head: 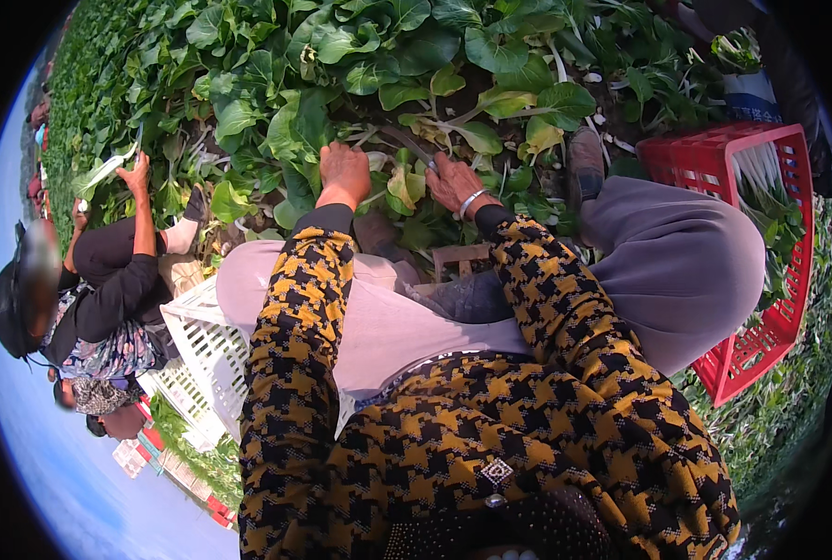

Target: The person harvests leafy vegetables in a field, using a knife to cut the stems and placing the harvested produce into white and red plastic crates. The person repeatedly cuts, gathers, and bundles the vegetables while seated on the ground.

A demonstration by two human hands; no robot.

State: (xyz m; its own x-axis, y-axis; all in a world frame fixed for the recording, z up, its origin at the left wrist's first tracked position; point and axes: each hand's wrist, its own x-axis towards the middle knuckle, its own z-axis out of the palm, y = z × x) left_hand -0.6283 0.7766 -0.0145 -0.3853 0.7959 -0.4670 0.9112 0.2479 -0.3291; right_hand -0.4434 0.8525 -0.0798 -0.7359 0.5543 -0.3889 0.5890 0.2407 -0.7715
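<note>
Leafy green plants with pale stalks (458,129) grow in front of me. My left hand (346,173) is closed on the base of a leafy green plant (302,133); its fingertips are partly hidden. My right hand (452,183), with a silver bangle on the wrist, grips a knife whose blade (405,142) points up and left toward the plant bases. Yellowing leaves (405,185) lie between the two hands. The knife's handle is mostly hidden inside the fist.
A red plastic crate (720,147) holding cut greens lies tilted at my right. White plastic crates (206,350) stand at my left, beside a co-worker (115,294) who holds a cut green plant (108,170). My shoe (586,164) rests among the plants.
</note>
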